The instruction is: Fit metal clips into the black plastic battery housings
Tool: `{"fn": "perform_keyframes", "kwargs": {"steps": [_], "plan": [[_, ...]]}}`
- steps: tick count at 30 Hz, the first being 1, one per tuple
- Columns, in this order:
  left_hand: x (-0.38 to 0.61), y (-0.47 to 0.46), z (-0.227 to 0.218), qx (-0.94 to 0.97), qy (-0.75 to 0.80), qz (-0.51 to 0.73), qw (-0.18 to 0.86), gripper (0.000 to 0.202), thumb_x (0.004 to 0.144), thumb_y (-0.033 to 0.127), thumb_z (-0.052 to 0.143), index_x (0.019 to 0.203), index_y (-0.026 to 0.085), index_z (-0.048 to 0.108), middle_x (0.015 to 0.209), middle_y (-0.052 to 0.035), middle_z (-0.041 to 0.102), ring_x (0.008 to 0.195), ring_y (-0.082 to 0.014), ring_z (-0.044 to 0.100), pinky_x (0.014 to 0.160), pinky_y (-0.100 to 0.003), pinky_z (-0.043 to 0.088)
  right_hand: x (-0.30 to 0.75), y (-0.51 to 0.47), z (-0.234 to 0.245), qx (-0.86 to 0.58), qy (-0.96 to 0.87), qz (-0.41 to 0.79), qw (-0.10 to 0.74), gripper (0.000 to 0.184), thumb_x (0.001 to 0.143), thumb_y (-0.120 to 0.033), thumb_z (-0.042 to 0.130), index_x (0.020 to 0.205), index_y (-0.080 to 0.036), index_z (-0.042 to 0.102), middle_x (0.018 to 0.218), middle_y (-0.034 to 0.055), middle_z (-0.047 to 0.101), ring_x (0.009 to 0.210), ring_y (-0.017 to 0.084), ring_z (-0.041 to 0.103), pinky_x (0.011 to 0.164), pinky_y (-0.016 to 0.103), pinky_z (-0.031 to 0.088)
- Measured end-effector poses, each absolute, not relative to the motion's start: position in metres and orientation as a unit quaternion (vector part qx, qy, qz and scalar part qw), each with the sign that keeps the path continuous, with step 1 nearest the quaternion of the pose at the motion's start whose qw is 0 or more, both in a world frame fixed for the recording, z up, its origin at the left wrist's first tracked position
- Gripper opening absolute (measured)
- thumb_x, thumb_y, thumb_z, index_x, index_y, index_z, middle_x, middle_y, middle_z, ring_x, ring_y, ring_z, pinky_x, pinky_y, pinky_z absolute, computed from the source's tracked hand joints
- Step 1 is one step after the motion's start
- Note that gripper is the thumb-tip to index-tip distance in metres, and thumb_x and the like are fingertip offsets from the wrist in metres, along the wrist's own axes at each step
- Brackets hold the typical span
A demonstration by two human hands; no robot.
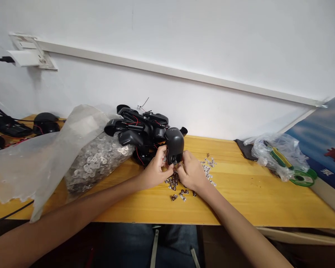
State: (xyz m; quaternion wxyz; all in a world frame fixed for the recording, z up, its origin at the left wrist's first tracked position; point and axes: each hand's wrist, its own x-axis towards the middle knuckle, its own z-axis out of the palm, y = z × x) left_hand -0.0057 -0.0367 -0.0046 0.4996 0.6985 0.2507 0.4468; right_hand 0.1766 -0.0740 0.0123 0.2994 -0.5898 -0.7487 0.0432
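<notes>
Looking down from the head camera, the view centres on a rounded black plastic housing (pixel 174 144) held upright just above a wooden bench top (pixel 248 190), its open lower end showing small metal parts. The left hand (pixel 156 167) grips it low on one side, fingers curled closely around it, apparently steadying it. The right hand (pixel 191 172) closes narrowly at the lower edge from the other side, its fingertips (pixel 179 167) at the opening; any small piece pinched there is hidden. Raising the housing off the wood seems to keep that end within reach of both hands. Small metal fittings (pixel 173 182) lie loosely on the bench directly below the hands, and shiny stamped pieces (pixel 208 169) sit just beyond the right hand, seemingly spread out for easy picking. To the left, a heap of similar black housings (pixel 138 128) with red wires (pixel 138 156) trailing from it rests against the wall, close at hand. A translucent plastic bag (pixel 96 160) full of silver stamped metal pieces lies beside the heap, its opening folded toward the left. Farther right, a clear plastic bag (pixel 276 154) holds a green-and-yellow handled tool (pixel 281 158), with a green spool (pixel 303 178) at its edge.
</notes>
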Motion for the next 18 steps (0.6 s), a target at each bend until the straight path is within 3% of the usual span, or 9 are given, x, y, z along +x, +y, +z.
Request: {"fn": "perform_keyframes", "kwargs": {"steps": [11,18], "plan": [[-0.0062,-0.0371,-0.0018,0.662,0.184,0.449,0.572,0.061,0.093,0.015,0.067,0.142,0.029,0.034,0.126,-0.0056,0.058,0.118,-0.0196,0.060,0.104,-0.038,0.055,0.1774,-0.0757,0.0179,-0.585,-0.760,0.064,0.277,0.010,0.092,-0.034,0.044,0.096,-0.025,0.047,0.089,0.0101,0.064,0.073,0.028,0.057,0.066,0.038,0.041],[-0.0092,-0.0352,-0.0034,0.616,0.158,0.460,0.620,0.053,0.095,0.019,0.071,0.138,0.032,0.041,0.122,-0.0017,0.061,0.114,-0.0169,0.062,0.100,-0.032,0.056,0.1771,-0.0764,0.0211,-0.593,-0.752,0.110,0.267,0.009,0.093,-0.034,0.046,0.096,-0.026,0.047,0.081,0.0055,0.064,0.066,0.026,0.055,0.063,0.036,0.036]]}}
